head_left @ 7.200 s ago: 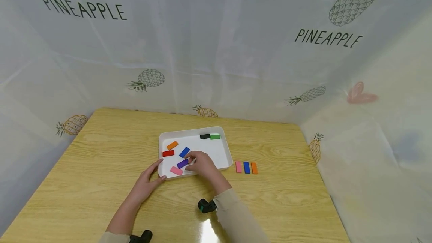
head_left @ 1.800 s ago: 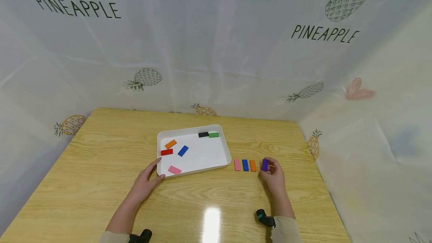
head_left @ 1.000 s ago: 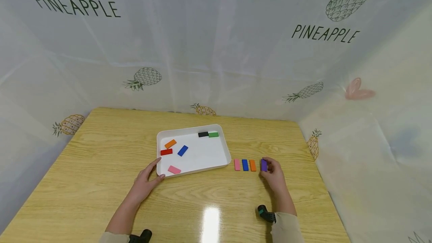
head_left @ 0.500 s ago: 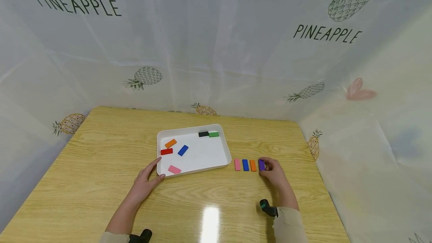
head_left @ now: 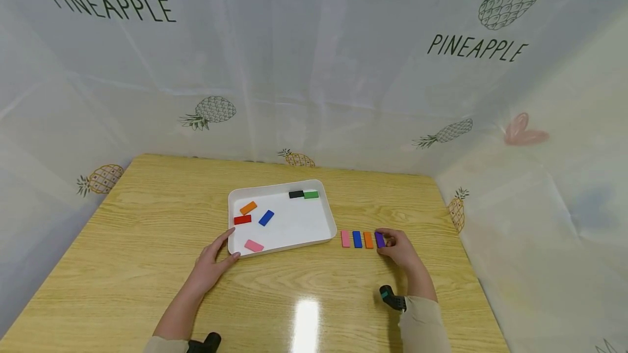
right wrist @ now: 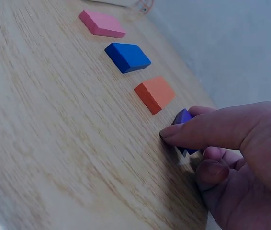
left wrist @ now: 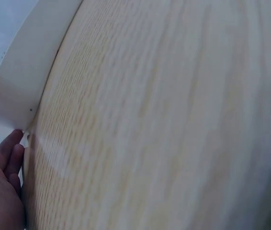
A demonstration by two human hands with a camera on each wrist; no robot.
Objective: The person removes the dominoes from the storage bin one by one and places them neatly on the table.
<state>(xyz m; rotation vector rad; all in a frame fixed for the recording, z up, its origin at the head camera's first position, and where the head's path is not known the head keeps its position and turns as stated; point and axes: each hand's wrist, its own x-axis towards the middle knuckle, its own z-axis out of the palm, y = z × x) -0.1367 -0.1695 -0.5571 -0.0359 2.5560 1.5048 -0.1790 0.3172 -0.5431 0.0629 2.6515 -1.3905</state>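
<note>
On a wooden tabletop, one white tray is touched at its near-left corner by a loosely spread left hand; toward the tabletop's right edge, by the right hand, one purple block is pinched beside three lined-up blocks; six trayed blocks are seen.

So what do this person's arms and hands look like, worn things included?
The left hand and right hand are ungloved. The left sleeve and right sleeve are beige. A black gadget sits at the left wrist, a second black gadget with a teal patch at the right. No cables show.
</note>
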